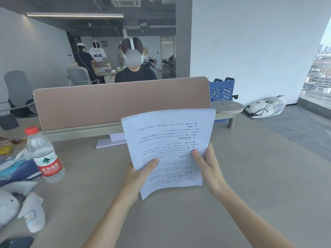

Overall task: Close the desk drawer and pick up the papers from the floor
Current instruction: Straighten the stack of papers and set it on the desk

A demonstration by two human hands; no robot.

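A stack of white printed papers (168, 140) is held upright above the grey desk (250, 185), its text upside down to me. My left hand (138, 176) grips the stack's lower left edge with the thumb on the front. On the lower right edge, my right hand (207, 167) holds it the same way. The papers' bottom edge hangs slightly above the desktop. The desk drawer and the floor under the desk are out of sight.
A water bottle (43, 154) with a red cap stands at the left, beside a blue pouch (18, 170) and a plush toy (21, 208). A brown divider panel (111, 102) closes the desk's far side; a person sits behind it. A white bag (266, 107) lies on the floor at right.
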